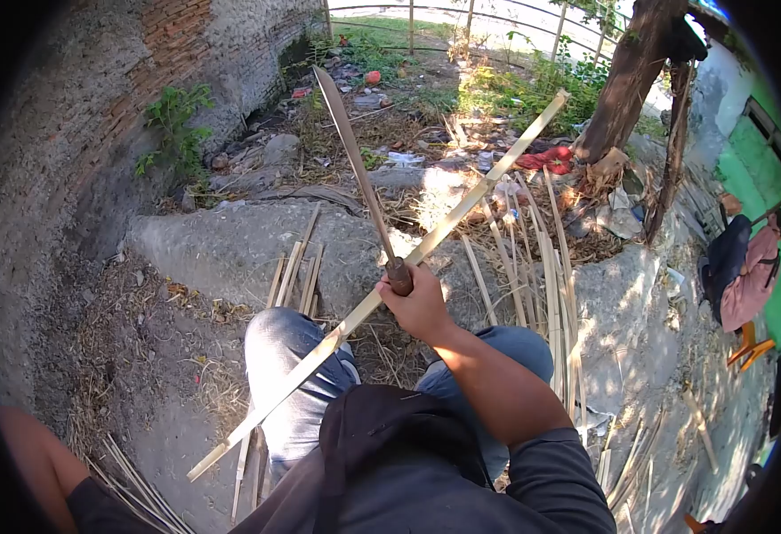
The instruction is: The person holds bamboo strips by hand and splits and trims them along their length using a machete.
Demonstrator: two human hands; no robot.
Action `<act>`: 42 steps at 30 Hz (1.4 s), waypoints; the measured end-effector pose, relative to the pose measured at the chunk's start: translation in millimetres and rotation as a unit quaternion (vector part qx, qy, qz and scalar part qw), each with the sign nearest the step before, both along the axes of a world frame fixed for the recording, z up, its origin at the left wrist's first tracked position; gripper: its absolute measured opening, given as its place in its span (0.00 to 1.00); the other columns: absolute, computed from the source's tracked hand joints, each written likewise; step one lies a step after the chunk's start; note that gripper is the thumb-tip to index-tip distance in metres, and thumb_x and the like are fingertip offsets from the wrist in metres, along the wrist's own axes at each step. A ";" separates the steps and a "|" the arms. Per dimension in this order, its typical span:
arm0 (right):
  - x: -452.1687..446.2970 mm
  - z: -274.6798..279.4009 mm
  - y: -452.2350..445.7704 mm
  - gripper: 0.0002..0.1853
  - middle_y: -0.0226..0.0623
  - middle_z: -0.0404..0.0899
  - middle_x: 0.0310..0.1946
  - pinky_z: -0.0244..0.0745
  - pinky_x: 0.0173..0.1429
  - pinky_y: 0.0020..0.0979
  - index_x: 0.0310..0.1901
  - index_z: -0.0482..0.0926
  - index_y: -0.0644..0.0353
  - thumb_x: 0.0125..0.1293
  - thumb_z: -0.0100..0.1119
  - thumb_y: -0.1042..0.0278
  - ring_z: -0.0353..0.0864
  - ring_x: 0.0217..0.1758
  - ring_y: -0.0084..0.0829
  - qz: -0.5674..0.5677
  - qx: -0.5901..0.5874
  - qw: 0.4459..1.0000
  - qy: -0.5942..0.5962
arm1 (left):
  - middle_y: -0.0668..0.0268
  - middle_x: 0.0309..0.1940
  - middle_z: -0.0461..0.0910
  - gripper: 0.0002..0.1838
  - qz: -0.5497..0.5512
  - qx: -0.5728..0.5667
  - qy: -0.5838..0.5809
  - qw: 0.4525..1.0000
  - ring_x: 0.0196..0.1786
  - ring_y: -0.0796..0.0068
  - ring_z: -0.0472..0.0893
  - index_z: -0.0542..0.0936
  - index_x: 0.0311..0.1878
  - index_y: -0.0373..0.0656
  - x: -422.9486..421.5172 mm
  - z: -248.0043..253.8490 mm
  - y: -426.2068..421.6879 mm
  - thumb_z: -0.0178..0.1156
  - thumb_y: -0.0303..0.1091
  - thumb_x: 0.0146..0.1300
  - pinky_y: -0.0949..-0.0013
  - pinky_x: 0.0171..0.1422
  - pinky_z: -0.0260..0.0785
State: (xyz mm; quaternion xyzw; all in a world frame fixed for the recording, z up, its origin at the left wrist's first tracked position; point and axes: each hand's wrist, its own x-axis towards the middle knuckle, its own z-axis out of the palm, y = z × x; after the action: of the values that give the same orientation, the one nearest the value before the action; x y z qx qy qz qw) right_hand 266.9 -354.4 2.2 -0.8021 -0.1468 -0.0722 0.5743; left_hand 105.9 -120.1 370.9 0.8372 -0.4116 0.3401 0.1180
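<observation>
My right hand [418,303] is closed around the brown handle of a long-bladed machete [355,147], whose blade points up and slightly left. A long, pale split-bamboo strip [457,215] runs diagonally from upper right to lower left, past my right hand and over my left knee. It crosses the machete at the handle; whether my fingers also grip it, I cannot tell. Of my left arm [39,454], only a part shows at the lower left edge; the left hand is outside the view.
Several bamboo strips [555,303] lean and lie right of my knees, with shorter pieces [294,276] to the left. A concrete ledge [230,249] crosses ahead. A brick wall [106,125] stands left, a tree trunk [626,89] right. Another person [748,267] sits at far right.
</observation>
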 end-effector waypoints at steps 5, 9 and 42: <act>0.5 2.7 1.6 0.11 0.44 0.80 0.37 0.78 0.47 0.39 0.41 0.84 0.63 0.63 0.74 0.65 0.83 0.39 0.38 0.009 0.022 1.000 0.012 | 0.49 0.63 0.76 0.46 0.000 0.009 0.000 1.000 0.63 0.51 0.79 0.72 0.67 0.35 1.8 -0.5 -2.7 0.63 0.70 0.62 0.51 0.67 0.73; -1.2 5.5 -0.7 0.12 0.43 0.81 0.37 0.79 0.48 0.38 0.40 0.84 0.64 0.62 0.74 0.65 0.83 0.39 0.36 0.004 0.005 1.000 -0.006 | 0.48 0.62 0.76 0.46 -0.001 0.007 0.005 1.000 0.63 0.51 0.79 0.72 0.66 0.35 3.8 -5.3 -2.9 0.64 0.70 0.62 0.51 0.67 0.73; 2.4 -4.0 -0.9 0.16 0.51 0.78 0.35 0.75 0.48 0.47 0.43 0.86 0.60 0.60 0.74 0.58 0.80 0.40 0.51 0.016 -0.002 1.000 -0.006 | 0.48 0.58 0.77 0.46 -0.016 0.013 0.007 1.000 0.60 0.51 0.80 0.74 0.63 0.35 19.1 1.1 -17.5 0.70 0.69 0.57 0.50 0.65 0.74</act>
State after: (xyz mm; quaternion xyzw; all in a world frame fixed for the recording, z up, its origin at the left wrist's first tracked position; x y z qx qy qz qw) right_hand 269.3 -355.3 -1.8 -0.8001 -0.1633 -0.0679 0.5732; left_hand 124.9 -137.6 372.0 0.8342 -0.4287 0.3268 0.1161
